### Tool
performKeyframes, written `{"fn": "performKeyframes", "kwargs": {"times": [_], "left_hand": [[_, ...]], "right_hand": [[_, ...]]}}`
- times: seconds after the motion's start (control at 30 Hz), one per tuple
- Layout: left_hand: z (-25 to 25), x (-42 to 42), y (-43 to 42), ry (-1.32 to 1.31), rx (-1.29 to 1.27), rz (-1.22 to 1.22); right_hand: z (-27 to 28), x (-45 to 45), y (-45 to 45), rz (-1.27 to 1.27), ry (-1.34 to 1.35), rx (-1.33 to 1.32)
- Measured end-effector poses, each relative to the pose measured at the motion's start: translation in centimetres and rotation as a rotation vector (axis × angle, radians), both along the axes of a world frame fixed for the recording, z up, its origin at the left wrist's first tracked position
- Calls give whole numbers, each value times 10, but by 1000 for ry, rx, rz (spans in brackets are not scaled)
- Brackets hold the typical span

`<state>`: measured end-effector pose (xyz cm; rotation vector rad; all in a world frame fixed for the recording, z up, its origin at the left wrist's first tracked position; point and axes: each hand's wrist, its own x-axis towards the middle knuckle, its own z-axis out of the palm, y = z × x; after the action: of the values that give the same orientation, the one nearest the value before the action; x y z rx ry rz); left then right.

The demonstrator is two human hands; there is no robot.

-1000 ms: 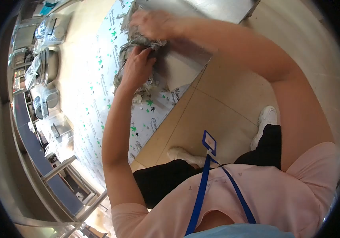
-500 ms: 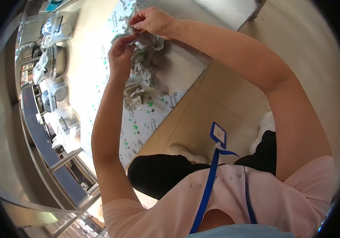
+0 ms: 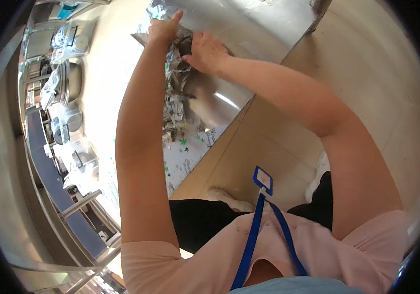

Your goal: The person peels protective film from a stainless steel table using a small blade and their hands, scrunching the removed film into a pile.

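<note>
A metal surface (image 3: 254,41) lies ahead, partly covered by white film (image 3: 178,164) printed with green leaves and lettering. Crumpled, torn film (image 3: 175,105) is bunched in a strip along the border between bare metal and printed film. My left hand (image 3: 165,28) rests at the far end of this strip, fingers spread over the film. Just to its right, my right hand (image 3: 208,51) lies against the crumpled film and the shiny metal, its fingers apart.
On the left stand clear plastic boxes (image 3: 80,36), a round metal pot (image 3: 74,80) and a metal rack rail (image 3: 80,203). A blue lanyard with a badge (image 3: 263,180) hangs in front of me. Tiled floor (image 3: 249,142) shows below, with my shoes.
My hands were together pinching the film; now they are apart. The left has moved farther forward and the right slightly down and right. More bare metal shows beside the crumpled strip.
</note>
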<state>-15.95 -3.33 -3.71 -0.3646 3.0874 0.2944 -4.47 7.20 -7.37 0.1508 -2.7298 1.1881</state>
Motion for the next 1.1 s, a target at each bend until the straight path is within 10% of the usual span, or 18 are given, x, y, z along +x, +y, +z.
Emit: {"fn": "performKeyframes", "kwargs": {"times": [1.1], "left_hand": [[-1, 103, -67, -23, -53, -178]], "right_hand": [[-2, 32, -27, 355, 4, 68]]}}
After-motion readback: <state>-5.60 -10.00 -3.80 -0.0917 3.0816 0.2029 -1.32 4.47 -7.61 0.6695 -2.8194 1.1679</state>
